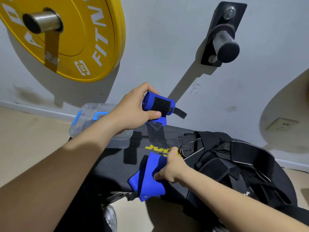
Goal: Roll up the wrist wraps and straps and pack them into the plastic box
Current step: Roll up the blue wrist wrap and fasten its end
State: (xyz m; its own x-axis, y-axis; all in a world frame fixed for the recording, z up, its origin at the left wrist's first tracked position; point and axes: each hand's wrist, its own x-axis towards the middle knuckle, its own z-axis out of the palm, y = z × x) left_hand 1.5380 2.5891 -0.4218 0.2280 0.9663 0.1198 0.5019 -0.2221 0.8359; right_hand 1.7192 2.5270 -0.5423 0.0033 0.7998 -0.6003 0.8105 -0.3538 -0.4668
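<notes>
One yellow plate point(70, 39) hangs on the wall, and one bare peg point(225, 46) is mounted to its right. One black bench point(113, 164) stands below them with yellow lettering on top. One heap point(225, 164) of black straps covers the bench's right half; the pieces in it cannot be counted. One clear box point(87, 118) with blue latches sits at the bench's far left end, partly behind the left forearm.

Blue wraps: two.
- The roll point(160, 104) is wound tight, with a black hook-and-loop patch facing out. A black tab juts to the right and a dark tail hangs down toward the bench. It is held in the air, just right of the box.
- The flat wrap point(147, 181) is unrolled and limp, draped over the bench's near edge.

The left hand point(135, 111) clasps the roll, with fingers curled over the top and thumb beneath. The right hand point(172, 166) grasps the flat wrap's upper edge, knuckles up, thumb pressed on the cloth.
</notes>
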